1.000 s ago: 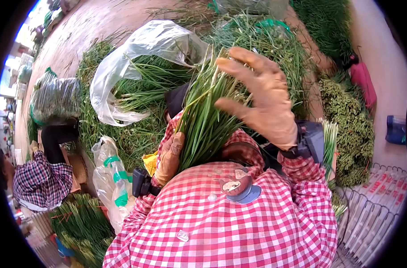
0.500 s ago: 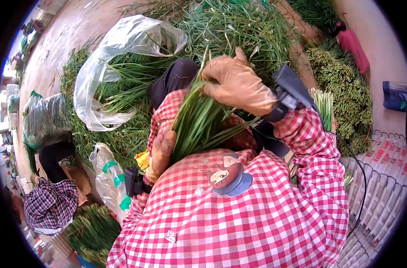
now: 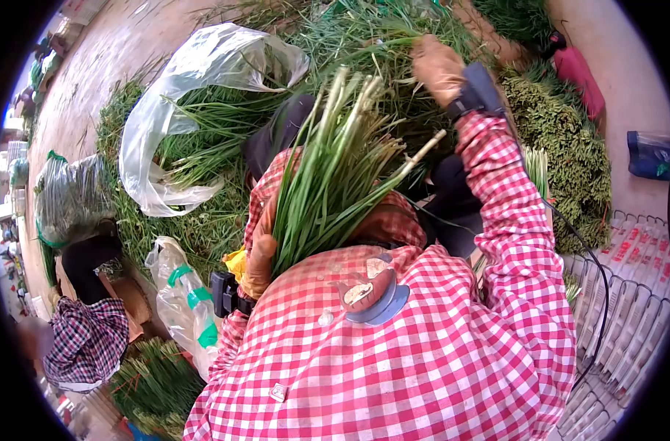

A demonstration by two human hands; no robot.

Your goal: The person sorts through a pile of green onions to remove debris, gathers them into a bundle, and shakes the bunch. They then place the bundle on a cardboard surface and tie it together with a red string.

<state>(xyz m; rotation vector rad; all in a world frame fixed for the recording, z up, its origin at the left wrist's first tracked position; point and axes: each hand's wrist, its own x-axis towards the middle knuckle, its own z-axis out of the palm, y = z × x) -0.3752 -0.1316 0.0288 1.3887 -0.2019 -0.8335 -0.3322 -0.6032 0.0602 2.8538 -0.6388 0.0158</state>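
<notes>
My left hand (image 3: 260, 253), in a tan glove, is closed around a bundle of long green stalks with pale ends, which look like garlic chives (image 3: 324, 169). The bundle leans against my checked shirt with its pale ends pointing up and away from me. One thicker pale stalk (image 3: 423, 151) sticks out to the right. My right hand (image 3: 438, 70), gloved too, is stretched out over the heap of loose green leaves (image 3: 379, 66). Its fingers look closed on a few long green leaves (image 3: 372, 51) that trail to the left; the fingertips are partly hidden.
A clear plastic bag (image 3: 155, 95) with green stalks lies left of my knee. Bundled greens (image 3: 563, 154) are stacked at right, beside wire-edged white racks (image 3: 629, 279). A rolled plastic bag with green tape (image 3: 184, 294) is near my left elbow. A co-worker (image 3: 85, 331) sits at far left.
My right hand has left the pale ends of the bundle and moved up and right over the heap. The bundle in my left hand now shows uncovered and more spread out.
</notes>
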